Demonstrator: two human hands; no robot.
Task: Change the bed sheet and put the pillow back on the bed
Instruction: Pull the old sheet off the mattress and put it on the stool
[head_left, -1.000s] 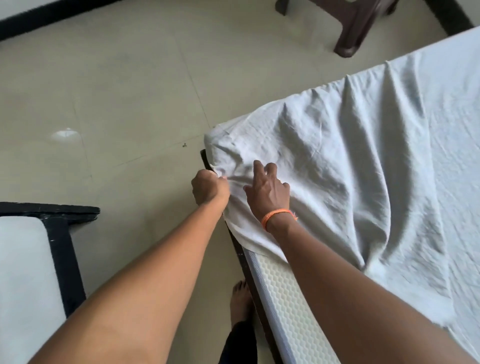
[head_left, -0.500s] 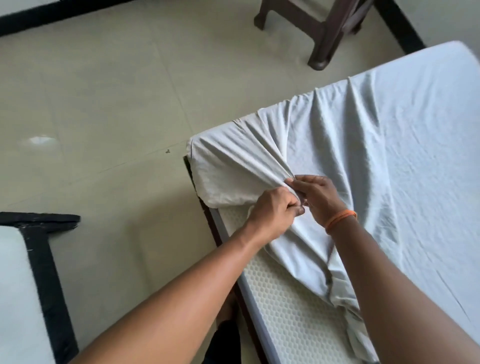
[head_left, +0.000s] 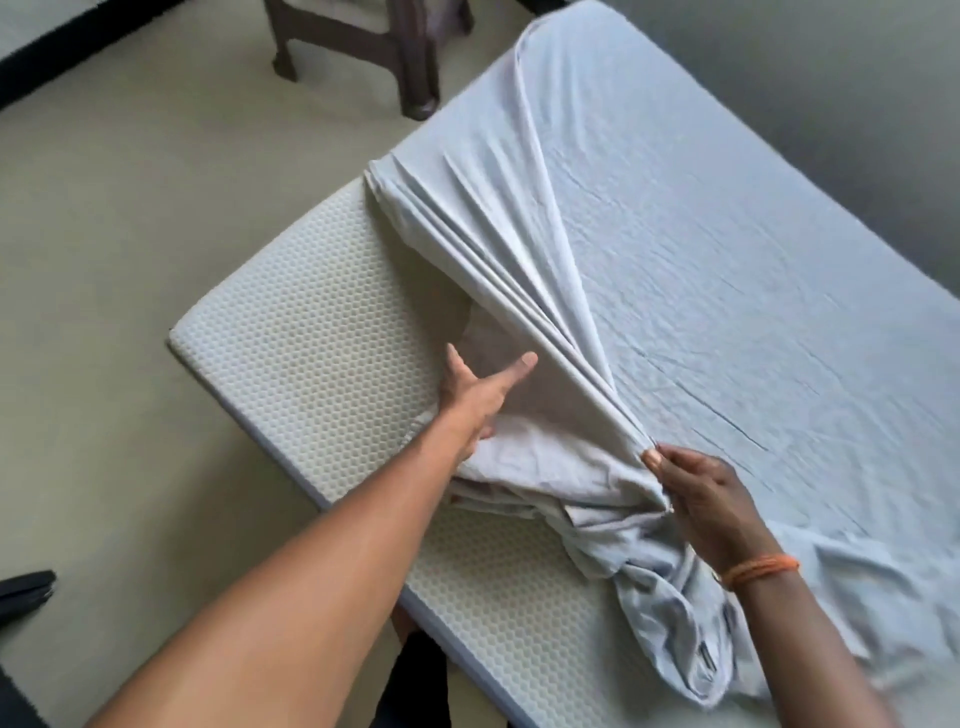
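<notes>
Bedding is half off the mattress (head_left: 322, 332): the pale sheet (head_left: 519, 291) has been drawn clear of the near-left corner, leaving the honeycomb-textured mattress top bare there and along the near edge. From its far edge the sheet runs in tight, straight pleats towards the near right, where they converge at the right hand (head_left: 711, 499). That hand, with an orange band (head_left: 761, 569) round its wrist, pinches the gathered folds between thumb and fingers, and below it a crumpled bunch of the same cloth trails down over the near edge of the mattress. The left hand (head_left: 480, 389) lies to the left of the pleats, thumb spread wide from the fingers, which reach under a loose flap of the sheet; whether they grip the cloth or only rest against it I cannot tell. To the right the rest of the sheet lies flat and lightly creased across the mattress, reaching its far-right edge. On the tiled floor (head_left: 130, 208) at the far left stands a dark brown stool (head_left: 363, 47), only its legs in view. No pillow can be seen.
</notes>
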